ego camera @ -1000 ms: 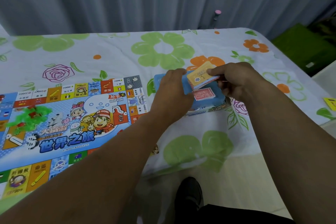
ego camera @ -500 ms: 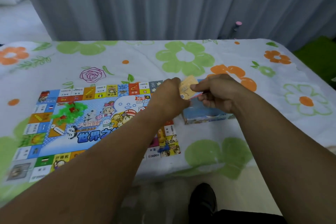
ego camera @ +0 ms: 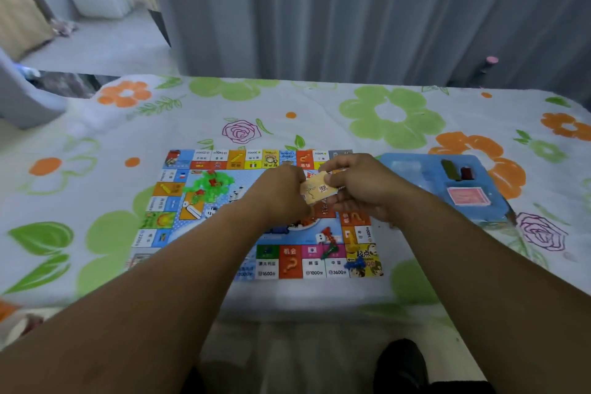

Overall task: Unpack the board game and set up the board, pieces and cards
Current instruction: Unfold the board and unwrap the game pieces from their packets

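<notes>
**Board down, cards only half out**

You had the board [ego camera: 289, 262] spread flat at mid-frame, with green houses [ego camera: 212, 182] heaped at its upper left and pawns [ego camera: 355, 263] near its lower right corner; your left hand [ego camera: 281, 192] and right hand [ego camera: 359, 189] both had fingers curled, pinching the yellow cards [ego camera: 319, 191] just above the board's centre; left to do, I judged (a red deck [ego camera: 468, 196] and two blocks [ego camera: 449, 169] lay in the blue tray [ego camera: 412, 169] at right): placing both decks.

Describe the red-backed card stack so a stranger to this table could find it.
On the flowered tablecloth, look right of the game board to the blue tray. The red-backed card stack lies flat in the tray's near compartment, the only pink-red patterned rectangle; its neighbours, a dark green piece and a dark red piece, sit farther back.
</notes>
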The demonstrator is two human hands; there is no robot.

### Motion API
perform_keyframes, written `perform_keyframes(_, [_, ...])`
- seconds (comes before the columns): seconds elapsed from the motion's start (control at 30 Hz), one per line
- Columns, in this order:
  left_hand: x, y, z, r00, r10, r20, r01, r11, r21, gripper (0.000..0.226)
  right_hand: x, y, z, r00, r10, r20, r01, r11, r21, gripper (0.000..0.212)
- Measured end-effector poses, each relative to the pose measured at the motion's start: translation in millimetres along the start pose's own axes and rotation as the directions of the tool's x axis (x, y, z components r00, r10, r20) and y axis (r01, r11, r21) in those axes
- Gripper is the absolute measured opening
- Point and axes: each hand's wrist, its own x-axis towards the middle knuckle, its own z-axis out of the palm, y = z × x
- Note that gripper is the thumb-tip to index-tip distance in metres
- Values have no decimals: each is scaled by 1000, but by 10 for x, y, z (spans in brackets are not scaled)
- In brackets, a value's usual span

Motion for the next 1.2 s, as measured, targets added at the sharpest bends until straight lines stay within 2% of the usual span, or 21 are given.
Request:
perform_keyframes(0.17, [-147, -380, -45, 997, -65, 39, 63, 997, 53, 45, 71, 1, 377, 1000, -3, 17, 3, 998, -59, 21])
perform_keyframes(0.3, [-235, -569, -39, 994, -90, 68, 84, 993, 87, 50, 102, 45, 574, 996, 18, 84, -4, 987, -162, 13])
perform_keyframes(0.5, [-279, -708, 12, 983, -114, 141, 98, 988, 119, 54, 235, 101, 755, 999, 0, 50, 14, 961, -275, 4])
perform_keyframes(0.6, [-284, -760, -4, 978, -105, 179, 83, 988, 129, 52, 310, 136, 800, 999, 7, 42, 7, 941, -340, 7])
perform_keyframes(0.83, [-291, -777, 70, 981, -136, 139, 112, 979, 169, 40, 430, 164, 901, 993, -69, 98, 108, 871, -480, 5])
perform_keyframes(0.97, [-289, -724, 102, 972, -182, 152, 155, 972, 176, 41, 506, 166, 979, 982, -140, 127, 188, 786, -589, 14])
perform_keyframes(1.2, [-296, -662, 139, 963, -202, 176, 165, 965, 203, 45, 556, 176, 1033, 967, -173, 188, 255, 699, -668, 9])
